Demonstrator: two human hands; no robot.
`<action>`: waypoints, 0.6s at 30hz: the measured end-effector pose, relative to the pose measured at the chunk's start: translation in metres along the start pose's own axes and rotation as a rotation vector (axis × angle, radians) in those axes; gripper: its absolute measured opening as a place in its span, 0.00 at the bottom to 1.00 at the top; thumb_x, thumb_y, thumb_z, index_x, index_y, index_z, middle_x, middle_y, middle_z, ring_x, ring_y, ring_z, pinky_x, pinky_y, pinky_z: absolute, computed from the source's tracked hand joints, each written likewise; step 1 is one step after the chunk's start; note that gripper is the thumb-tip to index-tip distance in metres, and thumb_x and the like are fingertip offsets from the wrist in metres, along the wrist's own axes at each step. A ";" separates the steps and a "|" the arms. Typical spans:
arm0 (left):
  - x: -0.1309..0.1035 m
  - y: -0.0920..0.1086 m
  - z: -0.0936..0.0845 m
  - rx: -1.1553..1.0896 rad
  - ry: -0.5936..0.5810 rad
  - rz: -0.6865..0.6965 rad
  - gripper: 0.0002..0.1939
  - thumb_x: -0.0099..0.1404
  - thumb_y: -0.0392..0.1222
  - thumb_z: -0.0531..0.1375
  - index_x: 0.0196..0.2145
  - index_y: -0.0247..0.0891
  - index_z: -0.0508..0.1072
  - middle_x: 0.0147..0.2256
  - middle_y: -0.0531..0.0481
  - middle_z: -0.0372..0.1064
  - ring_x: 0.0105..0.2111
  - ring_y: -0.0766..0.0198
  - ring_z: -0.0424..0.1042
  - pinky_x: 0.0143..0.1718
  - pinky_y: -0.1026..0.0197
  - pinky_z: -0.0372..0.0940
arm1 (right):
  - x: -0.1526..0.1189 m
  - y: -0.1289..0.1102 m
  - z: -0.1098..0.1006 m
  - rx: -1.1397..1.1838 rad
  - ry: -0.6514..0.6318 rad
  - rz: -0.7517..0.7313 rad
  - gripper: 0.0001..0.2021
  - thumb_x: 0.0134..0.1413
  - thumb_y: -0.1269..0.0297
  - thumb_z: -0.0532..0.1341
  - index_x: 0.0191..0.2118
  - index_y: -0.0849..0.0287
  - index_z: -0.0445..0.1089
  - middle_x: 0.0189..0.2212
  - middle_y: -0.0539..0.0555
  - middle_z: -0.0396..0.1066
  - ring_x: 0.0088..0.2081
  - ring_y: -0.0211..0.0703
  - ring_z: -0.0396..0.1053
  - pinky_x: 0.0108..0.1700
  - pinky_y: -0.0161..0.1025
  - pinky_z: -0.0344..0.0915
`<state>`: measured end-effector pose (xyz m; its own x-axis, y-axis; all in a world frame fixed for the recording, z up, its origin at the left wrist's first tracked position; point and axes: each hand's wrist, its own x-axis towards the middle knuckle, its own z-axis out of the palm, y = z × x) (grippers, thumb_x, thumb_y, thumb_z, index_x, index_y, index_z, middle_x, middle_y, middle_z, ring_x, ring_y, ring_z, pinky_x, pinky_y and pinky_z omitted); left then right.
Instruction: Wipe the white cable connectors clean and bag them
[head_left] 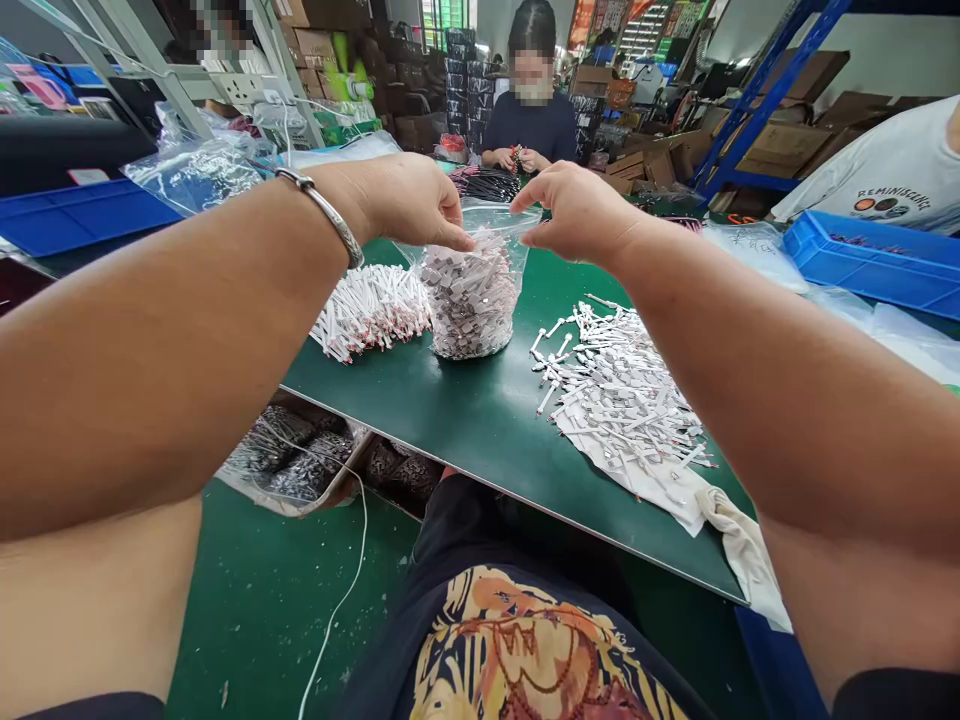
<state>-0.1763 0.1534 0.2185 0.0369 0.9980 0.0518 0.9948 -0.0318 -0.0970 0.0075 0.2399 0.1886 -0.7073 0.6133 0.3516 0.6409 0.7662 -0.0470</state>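
Evidently the clear plastic bag (472,310) is the thing being handled; it stands upright on the green table (465,420), between two heaps of white pieces, its bottom spread by its packed contents, so the table probably bears most of the weight and the hands need only manage the loose top. The left hand (409,200) is at the upper left of the bag, its fingers curled and its thumb reaching down to the plastic; I cannot tell whether they are clamped on it. The right hand (581,215) comes in from the other side, thumb and forefinger apart beside the bag's top edge; placed opposite each other, the hands seem well set to spread or steady the mouth. The left heap (375,310) lies just beside the bag, its pieces fairly well aligned, perhaps for easy gathering; the right heap (637,385) is looser, partly on a white cloth (682,505), which may help contain it; across the table, a person (532,125) holds small items in both hands.
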 end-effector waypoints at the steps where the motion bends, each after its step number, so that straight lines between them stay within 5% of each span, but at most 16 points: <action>1: 0.000 0.000 0.000 0.016 0.003 0.006 0.21 0.59 0.58 0.59 0.37 0.37 0.76 0.28 0.51 0.70 0.31 0.66 0.63 0.43 0.58 0.63 | -0.002 0.000 -0.003 -0.004 0.006 -0.004 0.19 0.48 0.64 0.64 0.49 0.52 0.72 0.51 0.57 0.66 0.52 0.48 0.64 0.54 0.42 0.62; 4: -0.004 0.005 -0.003 0.071 0.075 0.030 0.23 0.58 0.59 0.60 0.41 0.36 0.75 0.35 0.47 0.72 0.35 0.62 0.66 0.44 0.54 0.64 | -0.017 0.004 -0.016 -0.034 0.034 0.010 0.20 0.48 0.62 0.64 0.50 0.50 0.70 0.53 0.55 0.65 0.55 0.52 0.60 0.55 0.46 0.62; 9: -0.040 0.051 0.008 0.126 0.481 0.252 0.18 0.66 0.47 0.53 0.45 0.33 0.73 0.44 0.44 0.70 0.47 0.56 0.66 0.54 0.52 0.58 | -0.074 0.017 -0.038 -0.097 0.035 0.052 0.18 0.52 0.62 0.62 0.51 0.52 0.70 0.51 0.57 0.67 0.51 0.51 0.65 0.55 0.47 0.61; 11: -0.054 0.074 0.030 0.080 0.381 0.389 0.16 0.67 0.42 0.48 0.39 0.37 0.75 0.39 0.46 0.70 0.42 0.58 0.68 0.47 0.56 0.62 | -0.110 0.021 -0.036 -0.142 -0.039 0.045 0.16 0.54 0.63 0.60 0.50 0.55 0.71 0.48 0.58 0.70 0.48 0.51 0.67 0.53 0.47 0.63; 14: -0.060 0.100 0.081 -0.002 0.073 0.561 0.17 0.66 0.38 0.47 0.35 0.40 0.76 0.35 0.47 0.71 0.38 0.59 0.69 0.40 0.59 0.63 | -0.176 0.023 -0.019 -0.168 -0.246 0.032 0.12 0.56 0.65 0.56 0.43 0.56 0.74 0.42 0.58 0.73 0.44 0.52 0.70 0.48 0.49 0.66; 18: -0.033 0.116 0.143 -0.084 0.023 0.411 0.17 0.65 0.38 0.47 0.34 0.38 0.76 0.34 0.44 0.72 0.37 0.57 0.70 0.39 0.58 0.63 | -0.264 0.011 0.012 0.036 -0.412 0.048 0.12 0.59 0.66 0.52 0.39 0.55 0.74 0.38 0.58 0.74 0.39 0.50 0.72 0.41 0.47 0.69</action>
<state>-0.0758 0.1248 0.0634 0.4335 0.8999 0.0477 0.9011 -0.4324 -0.0327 0.1977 0.0889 0.0843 -0.7417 0.6685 -0.0547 0.6705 0.7366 -0.0891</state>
